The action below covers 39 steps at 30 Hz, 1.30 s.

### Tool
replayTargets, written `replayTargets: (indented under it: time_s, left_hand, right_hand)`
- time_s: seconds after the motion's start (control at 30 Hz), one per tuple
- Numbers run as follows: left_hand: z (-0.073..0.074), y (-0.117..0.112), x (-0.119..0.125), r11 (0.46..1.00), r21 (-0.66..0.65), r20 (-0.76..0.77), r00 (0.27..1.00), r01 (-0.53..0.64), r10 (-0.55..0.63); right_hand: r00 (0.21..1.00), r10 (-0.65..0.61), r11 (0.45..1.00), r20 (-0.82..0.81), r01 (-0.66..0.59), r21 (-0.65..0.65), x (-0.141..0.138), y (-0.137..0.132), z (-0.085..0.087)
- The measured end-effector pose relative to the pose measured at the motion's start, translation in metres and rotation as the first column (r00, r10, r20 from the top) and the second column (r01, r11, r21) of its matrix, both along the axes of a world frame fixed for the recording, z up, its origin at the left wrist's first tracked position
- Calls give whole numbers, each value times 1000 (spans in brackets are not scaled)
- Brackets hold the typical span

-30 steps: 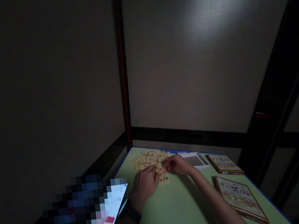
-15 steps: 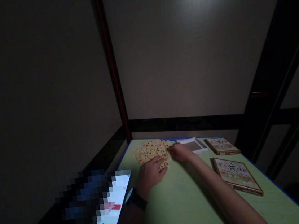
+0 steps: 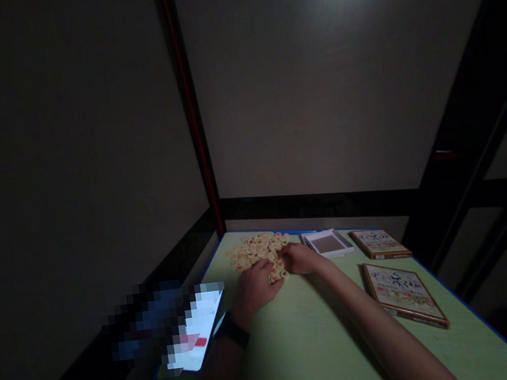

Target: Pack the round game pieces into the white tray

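We see the round wooden-looking pieces heaped loosely in the lower middle of the frame, on the green table. Our left hand lies over the near edge of the heap, thumb apart from the fingers, with a few marked pieces showing between them. Our right hand is at the heap's right side, fingers curled in; we cannot tell whether they are closed on a piece. The white tray sits just right of that hand, and two flat boxes lie farther toward the lower right. We judge each piece light, stiff and hard to break, perhaps a little slippery where faces overlap, so we would best pinch one by its rim between thumb and forefinger, or sweep several with a flat palm.
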<state>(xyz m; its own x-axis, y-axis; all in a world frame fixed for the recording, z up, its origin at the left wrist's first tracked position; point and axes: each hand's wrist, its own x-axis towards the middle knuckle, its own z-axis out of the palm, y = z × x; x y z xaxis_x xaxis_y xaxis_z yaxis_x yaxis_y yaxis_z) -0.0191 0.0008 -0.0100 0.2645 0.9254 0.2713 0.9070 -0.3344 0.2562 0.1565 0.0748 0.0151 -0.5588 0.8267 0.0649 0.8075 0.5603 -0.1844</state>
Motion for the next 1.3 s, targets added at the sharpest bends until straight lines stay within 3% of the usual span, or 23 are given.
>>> replayTargets:
  time_s: [0.5,0.9,1.1,1.2,1.3]
  left_hand:
    - [4,-1,0,1000,-18,-5,1000,13,-13]
    - [-1,2,-2,999,22,26,999,30,-30]
    - [0,2,-1,1000,18,44,999,5,-6]
    - [6,1,-1,999,39,57,998,-34,31]
    - [11,3,-3,985,52,30,986,-167,165]
  right_hand:
    - [981,-142,987,131,150,-55,-14,-12,5]
    - [989,-144,942,44,151,-299,5,3,13]
    - [979,-205,954,11,202,-223,3,6,7]
    - [981,-194,956,-6,188,-226,4,6,11]
    - [983,-182,950,-38,166,-264,8,5,18]
